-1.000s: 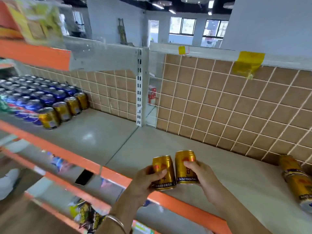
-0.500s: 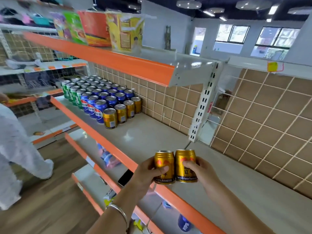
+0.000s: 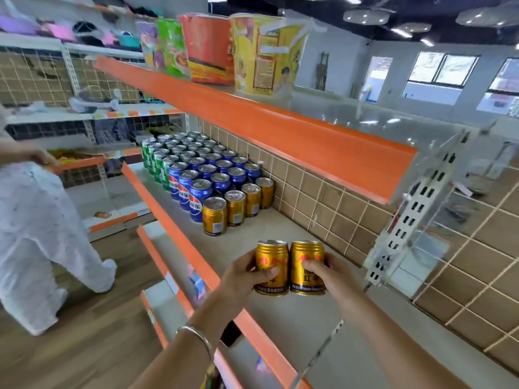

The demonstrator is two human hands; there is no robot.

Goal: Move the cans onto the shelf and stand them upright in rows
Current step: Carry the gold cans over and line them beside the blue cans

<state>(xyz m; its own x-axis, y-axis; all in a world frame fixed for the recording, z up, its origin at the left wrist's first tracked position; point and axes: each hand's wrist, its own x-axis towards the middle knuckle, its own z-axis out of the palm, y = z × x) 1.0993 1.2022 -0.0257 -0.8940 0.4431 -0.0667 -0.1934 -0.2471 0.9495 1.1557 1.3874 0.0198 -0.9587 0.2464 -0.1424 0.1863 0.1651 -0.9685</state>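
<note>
The left hand point(image 3: 241, 276) grips one gold can point(image 3: 271, 262) and the right hand point(image 3: 334, 279) grips a second gold can point(image 3: 306, 259). On each hand the fingers wrap the can body and the thumb lies across the label. Both cans are upright and side by side, touching, at lower centre of the frame above the bare grey shelf point(image 3: 280, 228), just inside its orange front edge. Holding the pair together and vertical likely allows both to be set down as one unit. A row of four gold cans point(image 3: 236, 209) stands above and left of the hands. It runs from the shelf front to the tiled back panel point(image 3: 323, 197), and the open space beside it is the probable destination. Behind that row stand blue cans point(image 3: 200, 197) with the Pepsi roundel and white Chinese characters, then green cans point(image 3: 157, 164) whose label is unreadable. The held cans show a red emblem, dark characters that appear to read 红牛, and a base band of small Latin print, only partly legible. Snack bags point(image 3: 264, 51) occupy the upper shelf; their text is blurred.
</note>
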